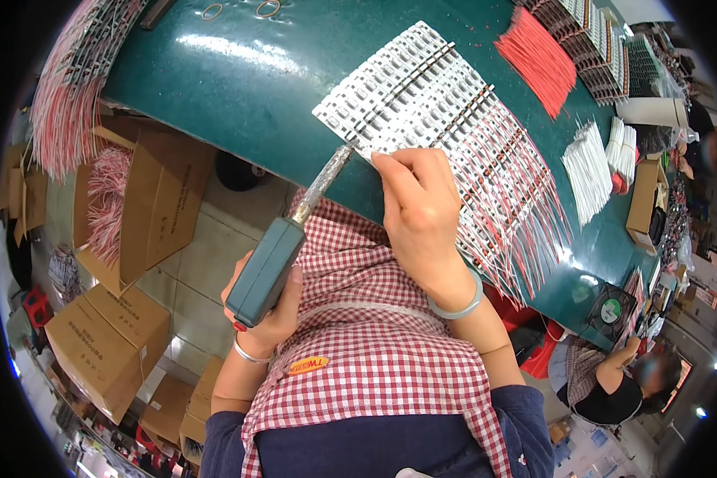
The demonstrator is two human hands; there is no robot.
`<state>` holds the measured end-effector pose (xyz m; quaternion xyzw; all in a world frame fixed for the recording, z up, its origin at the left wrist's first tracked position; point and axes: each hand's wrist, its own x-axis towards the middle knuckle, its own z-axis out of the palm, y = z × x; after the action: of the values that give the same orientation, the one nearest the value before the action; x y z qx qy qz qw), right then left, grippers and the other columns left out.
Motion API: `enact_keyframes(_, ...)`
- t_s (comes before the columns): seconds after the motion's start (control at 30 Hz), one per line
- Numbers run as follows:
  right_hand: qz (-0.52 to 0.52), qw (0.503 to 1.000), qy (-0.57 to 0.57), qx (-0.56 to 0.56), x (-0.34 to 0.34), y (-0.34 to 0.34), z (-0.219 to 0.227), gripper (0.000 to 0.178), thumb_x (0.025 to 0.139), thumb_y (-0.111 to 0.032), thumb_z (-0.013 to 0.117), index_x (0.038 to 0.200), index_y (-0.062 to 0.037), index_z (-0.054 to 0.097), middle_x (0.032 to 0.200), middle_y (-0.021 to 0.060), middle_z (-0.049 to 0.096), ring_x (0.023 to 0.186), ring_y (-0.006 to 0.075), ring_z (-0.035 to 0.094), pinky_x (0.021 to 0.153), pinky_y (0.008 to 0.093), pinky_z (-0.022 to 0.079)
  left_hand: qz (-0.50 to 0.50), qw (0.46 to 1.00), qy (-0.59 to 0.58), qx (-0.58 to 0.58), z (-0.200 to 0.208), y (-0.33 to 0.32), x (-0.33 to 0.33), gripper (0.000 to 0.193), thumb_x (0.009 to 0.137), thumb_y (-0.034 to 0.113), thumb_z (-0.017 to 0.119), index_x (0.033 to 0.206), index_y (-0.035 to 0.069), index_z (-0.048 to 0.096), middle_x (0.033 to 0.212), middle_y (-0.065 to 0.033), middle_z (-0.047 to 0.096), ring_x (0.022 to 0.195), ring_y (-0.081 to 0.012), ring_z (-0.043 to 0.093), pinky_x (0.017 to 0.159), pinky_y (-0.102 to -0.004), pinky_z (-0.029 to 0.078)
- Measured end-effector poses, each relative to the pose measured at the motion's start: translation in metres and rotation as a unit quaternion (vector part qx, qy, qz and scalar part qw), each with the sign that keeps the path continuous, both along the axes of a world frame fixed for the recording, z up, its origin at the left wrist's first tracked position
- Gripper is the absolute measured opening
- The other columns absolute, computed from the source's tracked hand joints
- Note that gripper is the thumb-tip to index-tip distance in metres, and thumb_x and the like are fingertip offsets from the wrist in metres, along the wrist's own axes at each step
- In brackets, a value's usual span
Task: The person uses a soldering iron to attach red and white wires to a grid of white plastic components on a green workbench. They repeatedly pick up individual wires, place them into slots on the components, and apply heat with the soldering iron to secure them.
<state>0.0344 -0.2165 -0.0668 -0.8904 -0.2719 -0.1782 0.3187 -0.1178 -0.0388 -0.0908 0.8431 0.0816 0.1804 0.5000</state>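
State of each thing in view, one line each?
Left hand: closed around green-handled tool
Green-handled tool: tip by white panel; power unclear
Right hand: pinched at panel edge; contents unclear
White panel: on green table, partly wired
Red wires: lying in a pile
White wires: lying in a pile
Upper carton: open, wires inside
Lower carton: looks closed
Fan: running or not, unclear

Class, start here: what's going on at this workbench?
Someone in a red-checked apron is working at a green table. The left hand grips what looks like a green soldering gun, its tip at the near edge of a white circuit-board panel. The right hand has its fingertips at that edge too; whether they pinch a wire is unclear. Thin wires trail over the panel's right part, and separate red wires and white wires lie farther right.
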Motion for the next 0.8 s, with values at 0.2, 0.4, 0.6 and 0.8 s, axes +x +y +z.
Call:
enact_keyframes(0.2,-0.011,1.0,-0.017,-0.006,0.006,-0.005,-0.004,0.026,0.072,0.008,0.068,0.096,0.0009,0.069,0.087,0.0101,0.059,0.079,0.0262,0.056,0.067,0.0367,0.049,-0.009,1.0,-0.005,0.004,0.002,-0.001,0.006,0.024,0.072,-0.005,0.074,0.095,-0.006,0.068,0.09,-0.0184,0.069,0.073,-0.0265,0.069,0.064,-0.0303,0.054)
enact_keyframes(0.4,-0.014,1.0,-0.008,-0.014,0.005,-0.005,-0.008,0.025,0.072,0.008,0.069,0.096,0.0008,0.069,0.086,0.0101,0.059,0.079,0.0262,0.056,0.067,0.0368,0.049,-0.012,1.0,-0.003,0.007,0.012,-0.004,0.016,0.022,0.072,-0.006,0.074,0.094,-0.006,0.069,0.091,-0.0166,0.069,0.075,-0.0262,0.069,0.067,-0.0306,0.055)
enact_keyframes(0.6,-0.018,1.0,-0.009,-0.019,0.005,-0.004,-0.008,0.024,0.071,0.008,0.068,0.095,0.0013,0.07,0.085,0.0097,0.059,0.079,0.026,0.056,0.066,0.0366,0.049,-0.023,0.999,-0.004,0.021,0.016,-0.005,0.022,0.021,0.072,-0.006,0.074,0.092,-0.005,0.068,0.089,-0.0152,0.068,0.073,-0.0262,0.068,0.066,-0.0306,0.055)
enact_keyframes(0.8,-0.023,0.999,-0.006,-0.025,0.005,-0.003,-0.003,0.023,0.073,0.008,0.069,0.094,-0.0003,0.071,0.084,0.0089,0.06,0.078,0.0257,0.058,0.066,0.036,0.049,-0.024,0.999,-0.001,0.024,0.014,-0.006,0.02,0.019,0.072,-0.005,0.074,0.091,-0.005,0.068,0.087,-0.0149,0.067,0.071,-0.0267,0.067,0.063,-0.031,0.054)
